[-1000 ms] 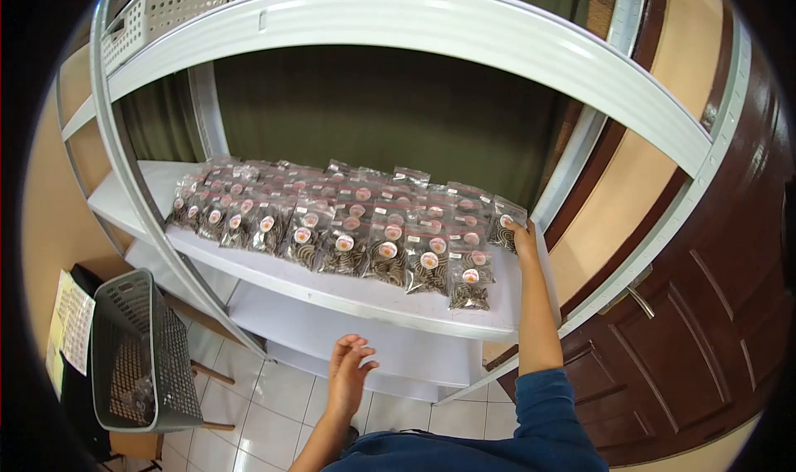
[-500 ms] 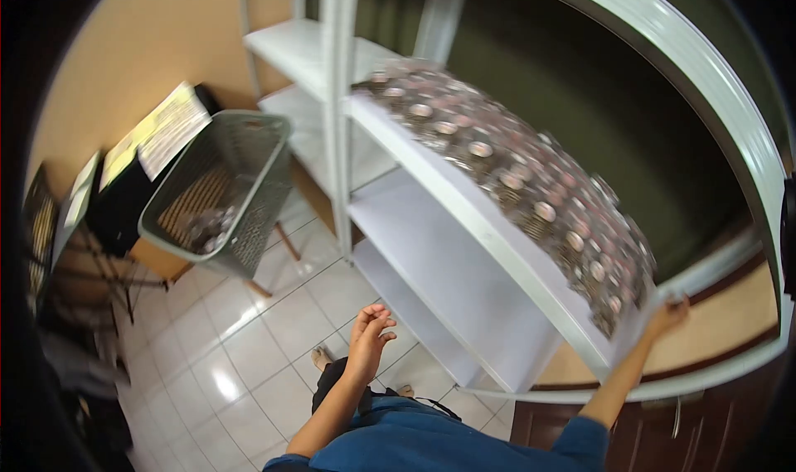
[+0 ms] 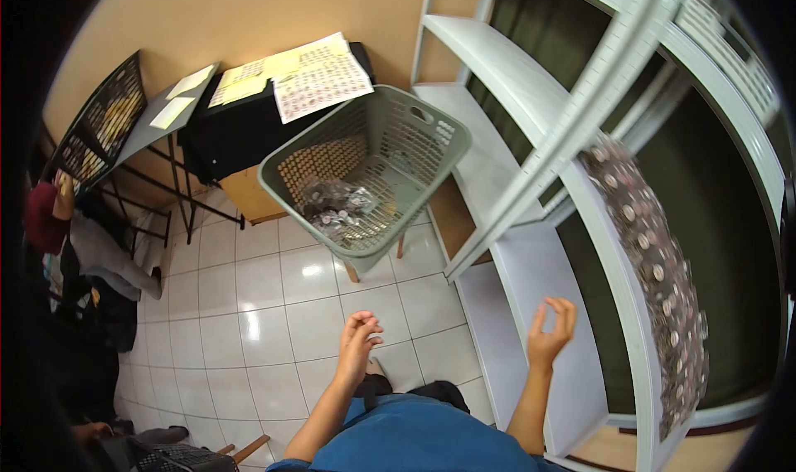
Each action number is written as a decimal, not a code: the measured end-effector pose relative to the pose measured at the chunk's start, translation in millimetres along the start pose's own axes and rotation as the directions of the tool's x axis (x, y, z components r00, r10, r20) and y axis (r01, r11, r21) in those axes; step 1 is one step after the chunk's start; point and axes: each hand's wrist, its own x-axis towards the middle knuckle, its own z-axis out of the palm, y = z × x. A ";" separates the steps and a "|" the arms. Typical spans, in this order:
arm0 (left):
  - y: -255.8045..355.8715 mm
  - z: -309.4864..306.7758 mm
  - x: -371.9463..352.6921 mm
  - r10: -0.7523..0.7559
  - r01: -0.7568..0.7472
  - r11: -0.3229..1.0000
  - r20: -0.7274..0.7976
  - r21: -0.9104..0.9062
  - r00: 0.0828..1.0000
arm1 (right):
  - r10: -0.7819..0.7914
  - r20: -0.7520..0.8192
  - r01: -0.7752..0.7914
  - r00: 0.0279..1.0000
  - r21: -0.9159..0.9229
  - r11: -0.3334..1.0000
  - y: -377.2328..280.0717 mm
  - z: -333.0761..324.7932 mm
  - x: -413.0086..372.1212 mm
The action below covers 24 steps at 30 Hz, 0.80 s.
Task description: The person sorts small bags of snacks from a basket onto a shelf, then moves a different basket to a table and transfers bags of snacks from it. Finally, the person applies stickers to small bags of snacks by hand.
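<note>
My left hand [image 3: 359, 341] is held out over the tiled floor, fingers loosely curled and apart, with nothing in it. Over the edge of the white shelf unit, my right hand [image 3: 553, 333] is raised with thumb and fingers apart, also bare. Ahead of both hands stands a grey-green plastic laundry basket [image 3: 435, 161]. A few clear plastic packets [image 3: 336, 203] lie at its bottom. To the right, a long row of clear packets with round shiny pieces [image 3: 655, 265] fills a shelf [image 3: 609, 223]; what the pieces are I cannot make out.
A white upright post [image 3: 572, 124] rises between two shelf sections. Printed sheets [image 3: 323, 78] cover a black-draped table behind the basket. At the left, a person [image 3: 50, 215] is beside a dark mesh crate [image 3: 104, 124]. A stool leg [image 3: 251, 449] shows low down.
My view has swung left toward the basket, which now appears nearer the middle. My right hand has come away from the far end of the packet row; my left hand stays similarly raised.
</note>
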 end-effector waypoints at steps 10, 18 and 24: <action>70.0 -121.1 36.3 0.109 -0.173 0.981 -0.484 -0.088 0.868 | 0.120 0.558 -0.479 0.821 0.559 0.677 -90.3 253.3 36.3; 110.2 -155.3 114.9 0.105 -0.139 0.990 -0.635 -0.003 0.766 | 0.584 0.812 -0.999 -0.025 -0.008 -0.031 -45.0 549.1 1.2; 148.6 -186.3 172.0 0.317 -0.091 0.932 -0.665 0.352 0.676 | 0.760 0.615 -0.976 -0.210 -0.179 -0.125 1.7 667.0 -75.5</action>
